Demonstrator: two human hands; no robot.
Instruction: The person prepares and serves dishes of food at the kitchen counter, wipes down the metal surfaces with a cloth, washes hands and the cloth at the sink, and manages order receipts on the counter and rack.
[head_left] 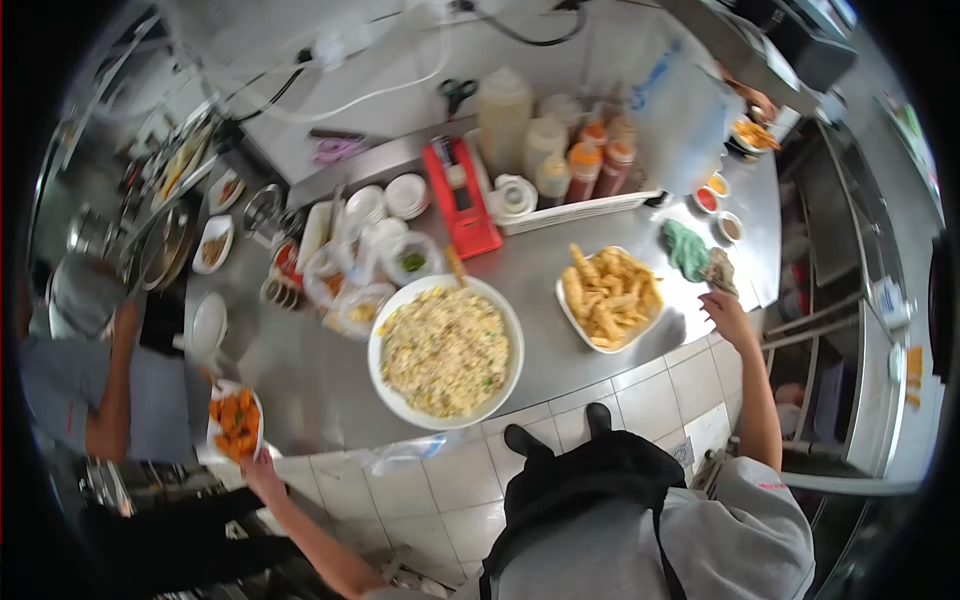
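Note:
At the lower left, my left hand point(262, 478) is closed on the near rim of a white dish point(214, 425) of orange, sauced food pieces point(238, 424). Out to the right, my right hand point(728, 316) has its fingers apart at the edge of a brownish cloth point(719, 272); I cannot tell whether they touch. A green cloth point(684, 250) lies beside that one. Between my hands, a white bowl point(374, 365) holds fried rice point(445, 350) with a wooden-looking handle sticking out. Golden fried pieces point(608, 295) fill a squarish white bowl point(590, 344) to its right.
A white basket point(580, 212) of sauce bottles and a red dispenser point(462, 195) stand at the back. Small sauce cups point(729, 228) sit at right. Bagged tubs point(355, 250) crowd the left. A co-worker point(90, 370) stands left; another person's hand point(757, 103) shows top right.

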